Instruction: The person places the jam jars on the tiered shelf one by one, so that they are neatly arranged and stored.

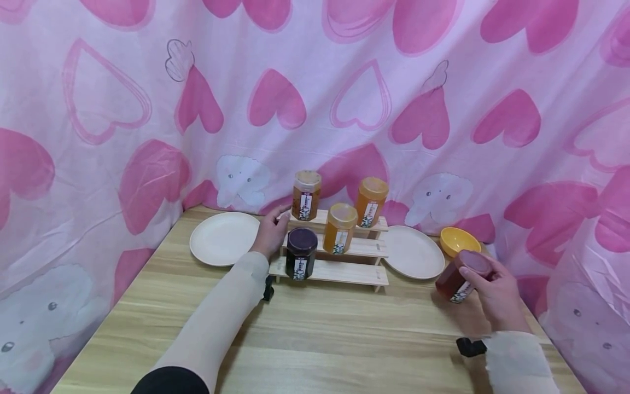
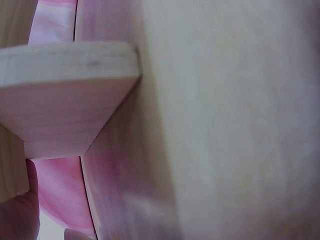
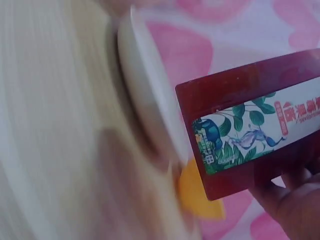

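Pink heart-print cloth enclosed a wooden desk (image 1: 315, 328) carrying a three-step wooden rack (image 1: 334, 249) between two pale plates. The right hand (image 1: 497, 295) held a dark red jar (image 1: 462, 278) tilted above the desk's right edge, fingers (image 1: 474, 279) curled round its lid end, near a yellow bowl (image 1: 458, 241). The left hand (image 1: 270, 232) rested against the rack's left end, fingers relaxed, just beside the dark purple jar (image 1: 301, 253). Risk noted: a tilted jar gripped near the lid could slip and strike the bowl or right plate (image 1: 413, 253). A push on the rack could topple the three amber jars (image 1: 340, 227) standing on its steps.
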Demonstrator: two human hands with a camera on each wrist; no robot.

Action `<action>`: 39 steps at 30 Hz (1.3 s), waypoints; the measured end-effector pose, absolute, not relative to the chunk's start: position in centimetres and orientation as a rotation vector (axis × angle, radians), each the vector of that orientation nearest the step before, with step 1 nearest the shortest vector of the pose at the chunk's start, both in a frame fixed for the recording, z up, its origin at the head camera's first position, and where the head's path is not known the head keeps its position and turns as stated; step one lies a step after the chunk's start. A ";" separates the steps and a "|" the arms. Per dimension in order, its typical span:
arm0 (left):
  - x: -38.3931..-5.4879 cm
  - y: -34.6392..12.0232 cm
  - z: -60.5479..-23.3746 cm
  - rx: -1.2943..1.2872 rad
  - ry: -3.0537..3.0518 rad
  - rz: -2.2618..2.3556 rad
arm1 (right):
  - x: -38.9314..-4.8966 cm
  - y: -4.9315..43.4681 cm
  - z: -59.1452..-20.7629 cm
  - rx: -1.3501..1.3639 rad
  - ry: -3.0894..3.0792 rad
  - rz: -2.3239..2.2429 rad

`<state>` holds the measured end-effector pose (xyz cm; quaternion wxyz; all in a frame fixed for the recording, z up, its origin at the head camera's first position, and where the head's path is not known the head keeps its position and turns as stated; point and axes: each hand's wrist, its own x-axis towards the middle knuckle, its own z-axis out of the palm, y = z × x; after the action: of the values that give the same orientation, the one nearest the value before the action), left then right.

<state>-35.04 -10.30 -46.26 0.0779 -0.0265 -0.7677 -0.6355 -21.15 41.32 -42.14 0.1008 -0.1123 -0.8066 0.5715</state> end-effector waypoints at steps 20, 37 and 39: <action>-34.8 -10.0 -46.0 -0.104 -2.299 -1.890 | -21.5 30.2 -39.7 -0.066 -2.403 1.790; -35.0 -10.3 -46.3 -0.087 -2.309 -1.876 | -23.7 23.7 -41.0 -0.017 -2.390 1.873; -35.1 -10.3 -46.2 -0.087 -2.312 -1.875 | -24.0 23.2 -41.3 -0.016 -2.392 1.883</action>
<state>-35.06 -10.34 -46.22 0.0820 -0.0291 -0.7738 -0.6275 -23.95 23.20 -41.27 0.0488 -0.0051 -0.7848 0.6178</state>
